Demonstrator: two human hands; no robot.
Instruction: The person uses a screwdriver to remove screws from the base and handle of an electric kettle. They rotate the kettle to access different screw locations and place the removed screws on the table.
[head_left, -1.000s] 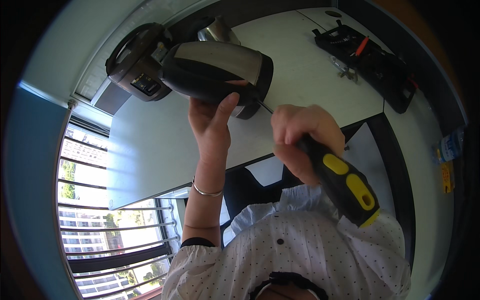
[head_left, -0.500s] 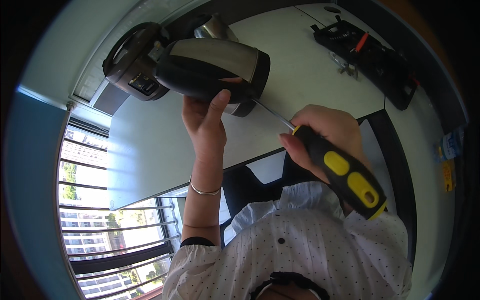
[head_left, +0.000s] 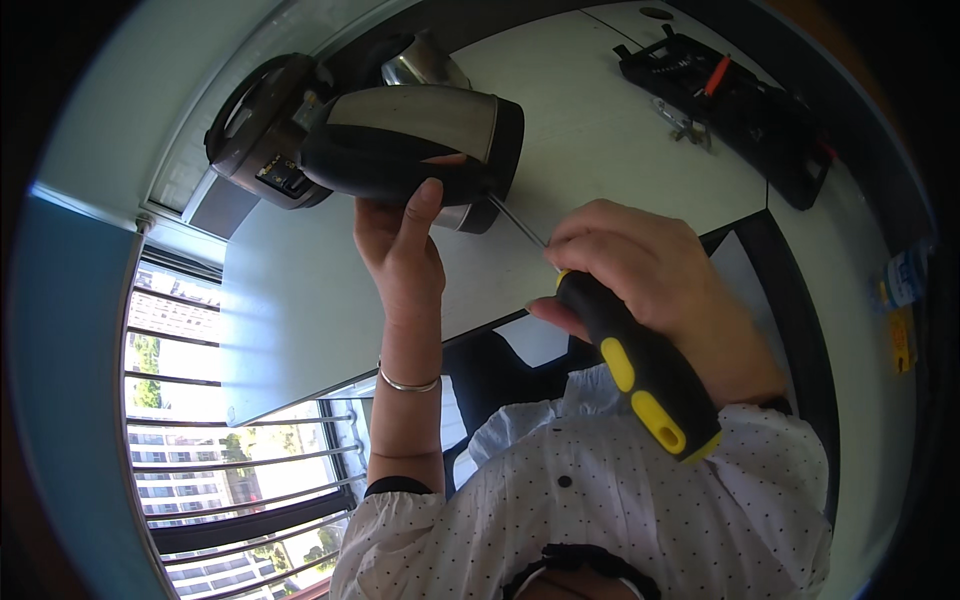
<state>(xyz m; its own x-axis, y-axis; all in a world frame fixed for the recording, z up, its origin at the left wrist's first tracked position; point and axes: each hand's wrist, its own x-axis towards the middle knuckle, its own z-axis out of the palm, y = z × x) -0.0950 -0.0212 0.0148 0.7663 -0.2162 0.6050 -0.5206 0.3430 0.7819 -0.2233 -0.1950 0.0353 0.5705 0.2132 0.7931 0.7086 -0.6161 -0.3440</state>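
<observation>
An electric kettle (head_left: 420, 115) with a metal body and dark base lies on its side in the air above the table. My left hand (head_left: 405, 235) is closed around its black handle (head_left: 375, 172), thumb on top. In my right hand (head_left: 640, 260) is a screwdriver (head_left: 640, 365) with a thick black and yellow grip, held near its shaft end with the fingers over the top. The metal shaft slants up to the lower end of the kettle's handle, by the base. Whether its tip sits in a screw is too small to tell.
A brown rice cooker (head_left: 265, 150) and a shiny metal vessel (head_left: 425, 62) stand behind the kettle. At the far right of the white table (head_left: 560, 120) lie an open black tool case (head_left: 730, 110) and a small metal part (head_left: 680, 125). A barred window (head_left: 235, 450) is at left.
My right hand has turned and shifted its grip on the screwdriver, whose handle end has swung left and down. The kettle and my left hand have moved slightly left.
</observation>
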